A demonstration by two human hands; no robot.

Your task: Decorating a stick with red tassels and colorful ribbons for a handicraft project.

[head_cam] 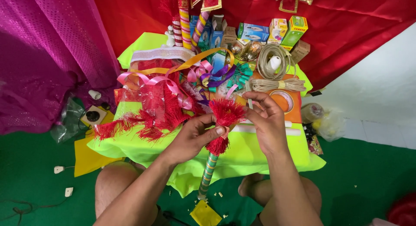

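I am gripping the striped stick (208,170) with my left hand (193,137), thumb and fingers closed around the red fringe (223,117) where it bunches at the stick's top. The stick is hanging down past the edge of the yellow-green cloth (255,154), between my knees, so its upper end is sitting right in front of me at working height. My right hand (266,122) is closing its fingertips on the fringe's right side, pinching the strands; I cannot tell whether it is also holding something thin there. Holding low with the left keeps the wrapping from slipping while the right is working the top. More red fringe (143,122) is trailing off to the left across the cloth, within reach. Curled ribbons (173,76) are lying just behind, and a cord coil (275,67) is resting farther back, near small boxes (277,31).
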